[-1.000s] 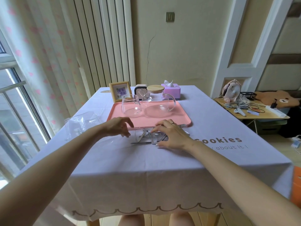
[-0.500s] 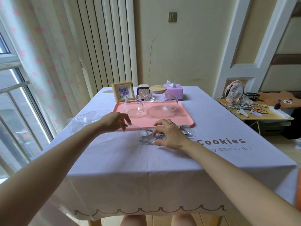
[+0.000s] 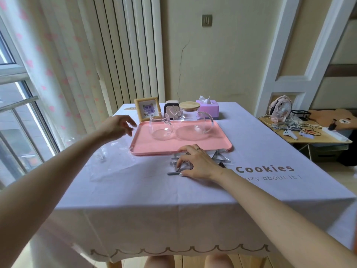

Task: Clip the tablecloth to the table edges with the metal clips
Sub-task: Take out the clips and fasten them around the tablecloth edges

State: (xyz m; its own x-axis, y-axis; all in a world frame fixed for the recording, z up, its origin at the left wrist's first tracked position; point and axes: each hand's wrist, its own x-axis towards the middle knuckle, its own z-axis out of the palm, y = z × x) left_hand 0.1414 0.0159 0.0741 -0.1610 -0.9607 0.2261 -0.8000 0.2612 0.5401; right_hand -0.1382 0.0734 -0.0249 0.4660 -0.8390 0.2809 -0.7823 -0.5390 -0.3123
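Observation:
A pale lilac tablecloth (image 3: 154, 200) covers the table and hangs over its near edge. A pile of metal clips (image 3: 222, 161) lies on it just in front of the pink tray (image 3: 154, 150). My right hand (image 3: 199, 163) rests on the left part of the pile, fingers curled down around a clip, thumb by a flat clip (image 3: 172, 173). My left hand (image 3: 116, 126) hovers above the table left of the tray, fingers spread, holding nothing.
The tray carries a glass cup (image 3: 160, 128) and a glass teapot (image 3: 191, 122). Behind stand a photo frame (image 3: 147, 109) and a tissue box (image 3: 209, 108). A clear plastic bag (image 3: 108, 161) lies left. A side table (image 3: 313, 137) with a fan (image 3: 281, 109) stands right.
My left hand has lifted off the clips and swung up and left, opening. The plastic bag now lies left of the tray. My right hand has stayed on the clip pile.

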